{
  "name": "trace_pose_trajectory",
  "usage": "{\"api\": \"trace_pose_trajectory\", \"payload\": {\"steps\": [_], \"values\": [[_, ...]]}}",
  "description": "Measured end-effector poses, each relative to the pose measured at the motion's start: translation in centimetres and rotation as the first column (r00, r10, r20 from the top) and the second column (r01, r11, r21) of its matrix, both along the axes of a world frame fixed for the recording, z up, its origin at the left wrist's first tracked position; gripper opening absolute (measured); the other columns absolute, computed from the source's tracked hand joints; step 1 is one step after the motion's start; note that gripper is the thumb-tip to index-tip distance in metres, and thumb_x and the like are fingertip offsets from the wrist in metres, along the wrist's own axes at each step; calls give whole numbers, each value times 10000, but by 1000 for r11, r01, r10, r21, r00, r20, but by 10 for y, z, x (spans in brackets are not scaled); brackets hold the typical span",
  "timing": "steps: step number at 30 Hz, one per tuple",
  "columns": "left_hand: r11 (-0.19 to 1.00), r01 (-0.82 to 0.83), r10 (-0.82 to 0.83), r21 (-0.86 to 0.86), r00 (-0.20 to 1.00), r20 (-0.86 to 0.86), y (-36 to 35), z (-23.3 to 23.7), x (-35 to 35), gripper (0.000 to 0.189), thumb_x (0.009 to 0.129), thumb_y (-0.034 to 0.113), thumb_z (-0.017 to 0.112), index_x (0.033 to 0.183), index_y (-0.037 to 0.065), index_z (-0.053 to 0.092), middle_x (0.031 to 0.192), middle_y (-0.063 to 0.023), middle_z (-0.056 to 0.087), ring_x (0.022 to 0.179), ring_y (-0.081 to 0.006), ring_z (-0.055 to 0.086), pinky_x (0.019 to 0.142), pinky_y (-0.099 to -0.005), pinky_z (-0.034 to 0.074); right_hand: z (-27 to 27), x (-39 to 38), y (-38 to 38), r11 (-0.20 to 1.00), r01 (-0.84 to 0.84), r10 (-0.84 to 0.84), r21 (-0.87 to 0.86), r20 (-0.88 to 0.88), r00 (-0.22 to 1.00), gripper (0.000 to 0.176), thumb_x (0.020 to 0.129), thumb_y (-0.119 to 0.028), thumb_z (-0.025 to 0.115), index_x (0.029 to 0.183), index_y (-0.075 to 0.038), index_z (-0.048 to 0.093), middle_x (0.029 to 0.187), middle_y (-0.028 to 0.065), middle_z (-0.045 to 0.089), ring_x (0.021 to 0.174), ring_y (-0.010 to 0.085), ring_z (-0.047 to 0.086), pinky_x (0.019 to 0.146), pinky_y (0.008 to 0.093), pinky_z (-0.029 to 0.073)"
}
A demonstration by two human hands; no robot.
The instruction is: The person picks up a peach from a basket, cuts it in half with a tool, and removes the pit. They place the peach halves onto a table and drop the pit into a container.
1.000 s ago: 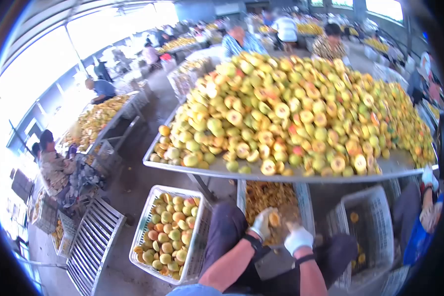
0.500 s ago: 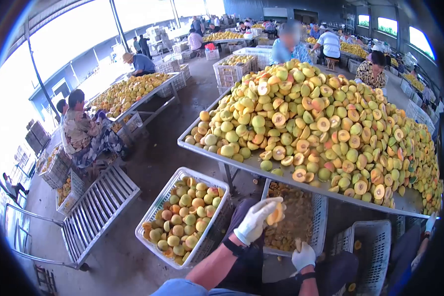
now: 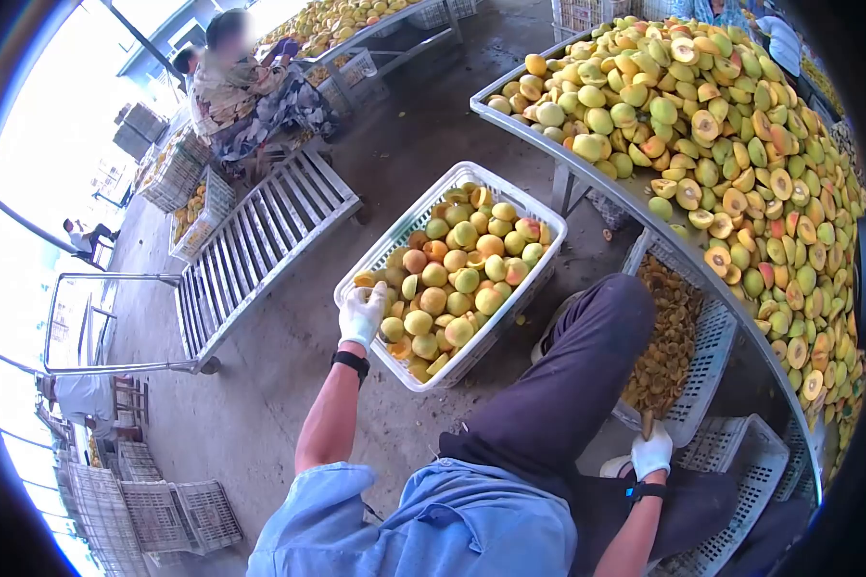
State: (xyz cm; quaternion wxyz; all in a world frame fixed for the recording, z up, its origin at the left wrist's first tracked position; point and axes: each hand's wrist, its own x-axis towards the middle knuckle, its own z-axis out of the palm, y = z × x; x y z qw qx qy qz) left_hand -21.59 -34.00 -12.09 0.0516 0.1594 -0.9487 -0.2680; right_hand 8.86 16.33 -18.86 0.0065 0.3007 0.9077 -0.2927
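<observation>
My left hand [image 3: 363, 313], in a white glove, is at the left rim of a white crate [image 3: 539, 271] full of yellow-green fruit [image 3: 467, 280]. Its fingers curl at the edge of the fruit; a fruit piece [image 3: 365, 279] shows by the fingertips, and I cannot make out whether it is gripped. My right hand [image 3: 651, 450], also gloved, is closed round a small tool with a brownish handle [image 3: 648, 423]. It is beside a second crate [image 3: 707, 370] that holds brown pits and scraps [image 3: 662, 337].
A metal table [image 3: 587, 173] bears a large heap of halved fruit [image 3: 731, 163] at the right. A slatted metal cart [image 3: 260, 250] stands at the left, with a seated person [image 3: 250, 96] behind it. Another crate [image 3: 741, 481] is at the lower right.
The view has turned down and left. My left hand has moved from above the pit crate to the left side of the fruit crate. My right hand still holds the tool.
</observation>
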Motion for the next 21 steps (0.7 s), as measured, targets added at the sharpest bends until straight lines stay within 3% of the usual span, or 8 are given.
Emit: {"api": "trace_pose_trajectory", "payload": {"steps": [3,5,8,11,13,14,17,21], "values": [[992,106,-110,-72,992,-54,14,-29,31,535,900,566,585,960,43,682,903,-185,700,880,-357,677,777,-441,531,-3,-4,-5,998,-64,63,18,24,998,260,793,-71,603,1045,-9,628,931,259,657,924,462,619,811,483,499],[913,291,-272,-285,957,103,33,-53,60,449,919,511,589,984,72,652,921,-180,669,816,-383,670,743,-466,529,-8,-4,-8,996,-87,86,24,31,996,275,793,-71,601,1060,-7,628,953,261,658,940,464,616,825,483,498],[832,414,-379,-370,910,167,42,-81,87,432,924,492,577,1001,72,635,881,-175,627,768,-382,658,706,-473,533,-7,-13,-12,996,-87,86,38,6,996,315,794,-49,574,1099,8,628,958,251,673,962,461,618,825,455,501],[832,398,-392,-386,915,98,42,-80,78,427,906,468,606,806,53,625,755,-148,630,651,-339,658,583,-462,529,3,-10,-23,995,-77,79,59,-22,997,317,794,-46,569,1101,4,630,953,248,674,957,459,621,838,467,503],[808,454,-463,-375,883,73,41,-87,68,420,914,447,595,723,73,621,678,-138,639,598,-342,651,569,-476,524,9,-15,-26,995,-90,86,37,106,991,309,796,-42,559,1093,4,632,979,247,672,978,453,620,850,487,497],[804,475,-464,-358,877,123,35,-103,68,410,921,435,585,717,81,626,673,-142,650,601,-342,656,575,-480,525,17,-22,-29,999,-34,39,-23,267,963,291,804,-54,553,1078,-2,634,1024,238,669,999,450,615,857,506,487],[758,572,-513,-312,819,255,25,-115,50,408,946,416,537,723,93,649,686,-157,678,627,-349,672,596,-474,535,-9,-16,-21,964,-258,216,64,378,900,281,827,-177,583,1067,-43,639,1081,219,666,1018,430,616,850,494,501],[584,753,-484,-303,623,615,37,-96,28,413,940,427,505,860,91,732,822,-159,724,752,-332,711,710,-462,565,-10,-18,-32,991,-132,131,-16,281,951,285,808,-203,593,1047,-54,640,1012,232,675,1000,434,619,867,513,492]]}}
